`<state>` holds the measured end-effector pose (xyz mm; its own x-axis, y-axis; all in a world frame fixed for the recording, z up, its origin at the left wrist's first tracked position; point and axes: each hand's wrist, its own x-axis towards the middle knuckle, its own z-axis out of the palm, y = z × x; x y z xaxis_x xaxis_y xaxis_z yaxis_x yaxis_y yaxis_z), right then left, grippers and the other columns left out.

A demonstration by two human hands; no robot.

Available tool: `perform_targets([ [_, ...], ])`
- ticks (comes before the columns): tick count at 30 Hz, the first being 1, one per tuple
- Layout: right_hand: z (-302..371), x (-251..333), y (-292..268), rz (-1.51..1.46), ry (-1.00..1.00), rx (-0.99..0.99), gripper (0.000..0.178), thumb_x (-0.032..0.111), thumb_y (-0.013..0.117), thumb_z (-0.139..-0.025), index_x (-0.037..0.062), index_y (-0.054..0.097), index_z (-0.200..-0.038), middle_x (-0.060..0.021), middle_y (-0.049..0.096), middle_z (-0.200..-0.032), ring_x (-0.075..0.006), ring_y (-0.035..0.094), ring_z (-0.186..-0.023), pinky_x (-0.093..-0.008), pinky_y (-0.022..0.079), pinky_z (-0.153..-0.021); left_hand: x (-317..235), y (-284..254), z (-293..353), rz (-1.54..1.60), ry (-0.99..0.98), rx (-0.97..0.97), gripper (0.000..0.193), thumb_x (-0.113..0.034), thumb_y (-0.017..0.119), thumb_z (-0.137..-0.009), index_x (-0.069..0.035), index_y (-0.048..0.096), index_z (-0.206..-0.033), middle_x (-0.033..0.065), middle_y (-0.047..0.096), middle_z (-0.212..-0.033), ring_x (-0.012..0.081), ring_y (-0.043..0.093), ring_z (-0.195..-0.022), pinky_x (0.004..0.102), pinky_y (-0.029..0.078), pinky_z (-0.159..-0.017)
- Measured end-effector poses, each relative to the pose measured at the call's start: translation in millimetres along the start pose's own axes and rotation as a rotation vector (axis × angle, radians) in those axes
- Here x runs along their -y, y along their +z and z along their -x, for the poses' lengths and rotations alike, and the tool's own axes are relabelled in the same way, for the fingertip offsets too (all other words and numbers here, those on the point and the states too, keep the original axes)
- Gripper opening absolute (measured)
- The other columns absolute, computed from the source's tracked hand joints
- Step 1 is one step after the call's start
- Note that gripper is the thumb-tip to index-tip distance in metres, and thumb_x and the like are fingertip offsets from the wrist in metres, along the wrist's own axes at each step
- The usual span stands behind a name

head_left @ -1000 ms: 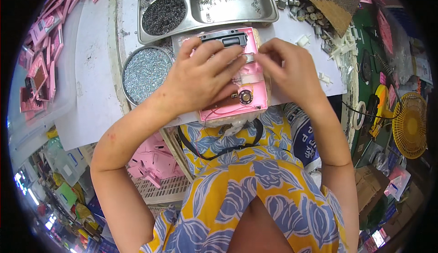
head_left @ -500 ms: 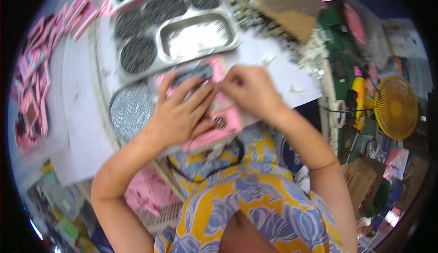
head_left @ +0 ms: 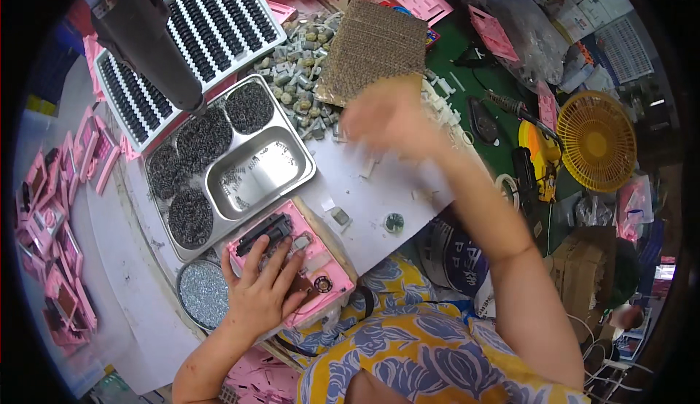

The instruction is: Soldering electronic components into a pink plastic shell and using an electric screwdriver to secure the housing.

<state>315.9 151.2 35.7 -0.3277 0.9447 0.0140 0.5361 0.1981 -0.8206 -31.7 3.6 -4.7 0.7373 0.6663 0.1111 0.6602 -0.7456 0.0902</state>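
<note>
My left hand [head_left: 259, 287] lies over a pink plastic housing [head_left: 337, 269] near the front of the worktable, fingers spread. Its fingertips rest by a black plastic part [head_left: 266, 232] and a small grey motor-like piece [head_left: 301, 242] set in the housing. A small round dark part [head_left: 322, 284] sits in the housing near my thumb. My right hand [head_left: 394, 116], smeared by motion, is over the near edge of a brown cardboard piece [head_left: 375, 43], beside a heap of small grey parts [head_left: 295, 76]. Whether it holds anything is hidden by the blur.
A steel compartment tray [head_left: 302, 160] holds black springs and screws. Behind it stands a white rack [head_left: 273, 28] of black parts, with a black power screwdriver [head_left: 146, 39] hanging over it. A round tin of silvery screws [head_left: 204, 294] is left of the housing; a yellow fan [head_left: 596, 141] is right.
My right hand has left the housing and moved away, toward the heap and cardboard. The left hand stays on the housing. The view has shifted, bringing the power screwdriver into sight.
</note>
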Motion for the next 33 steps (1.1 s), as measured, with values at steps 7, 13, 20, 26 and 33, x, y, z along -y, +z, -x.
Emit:
perform_targets([
  [7,-150.0,-405.6,-328.1,-0.093,0.539,-0.753,0.041,0.027,0.073,-0.091,-0.0013,0.065,-0.12,-0.0132,0.071,-0.089,-0.0217,0.066,-0.073,-0.0381,0.055,-0.064,13.1,-6.4,-3.2,0.019,0.056,0.215,0.073,-0.076,0.045,-0.087,-0.031,0.056,-0.145,-0.0008,0.047,-0.156,0.0365,0.027,-0.152,0.0727,-0.003,-0.116],
  [13,-142.8,-447.1,-469.0,-0.401,0.7,-0.855,0.03,0.031,0.075,-0.087,0.011,0.068,-0.109,-0.007,0.065,-0.087,-0.021,0.061,-0.074,-0.0377,0.053,-0.069,23.7,12.4,8.4,0.194,0.035,0.162,0.082,-0.073,0.061,-0.074,-0.037,0.052,-0.147,-0.0066,0.039,-0.161,0.029,0.02,-0.156,0.0728,0.004,-0.118],
  [20,-118.7,-258.9,-322.7,-0.59,-0.048,-1.123,0.027,-0.003,0.07,-0.087,-0.0094,0.061,-0.111,-0.0175,0.068,-0.102,-0.0274,0.07,-0.085,-0.0346,0.062,-0.071,9.3,-11.3,5.6,0.152,-0.044,0.245,0.081,-0.075,0.055,-0.08,-0.034,0.05,-0.15,-0.0033,0.037,-0.163,0.0342,0.017,-0.156,0.0722,-0.002,-0.118],
  [26,32.2,-54.2,-119.2,-0.319,-0.385,-0.718,0.034,0.014,0.069,-0.092,-0.0069,0.063,-0.118,-0.0187,0.068,-0.113,-0.028,0.07,-0.096,-0.0369,0.06,-0.082,24.1,-18.7,9.8,0.803,-0.301,-0.432,0.079,-0.061,0.06,-0.089,-0.008,0.05,-0.147,0.0133,0.059,-0.138,0.0294,0.052,-0.13,0.0492,0.039,-0.112],
  [33,16.0,63.8,91.6,0.104,-0.685,-0.593,0.039,0.019,0.065,-0.097,-0.0044,0.058,-0.127,-0.017,0.069,-0.113,-0.0242,0.07,-0.099,-0.0354,0.057,-0.083,40.2,-47.6,24.3,2.018,-0.451,-0.038,0.082,-0.057,0.051,-0.101,0.01,0.041,-0.146,0.0107,0.072,-0.098,0.0002,0.043,-0.046,0.0164,0.024,-0.035],
])
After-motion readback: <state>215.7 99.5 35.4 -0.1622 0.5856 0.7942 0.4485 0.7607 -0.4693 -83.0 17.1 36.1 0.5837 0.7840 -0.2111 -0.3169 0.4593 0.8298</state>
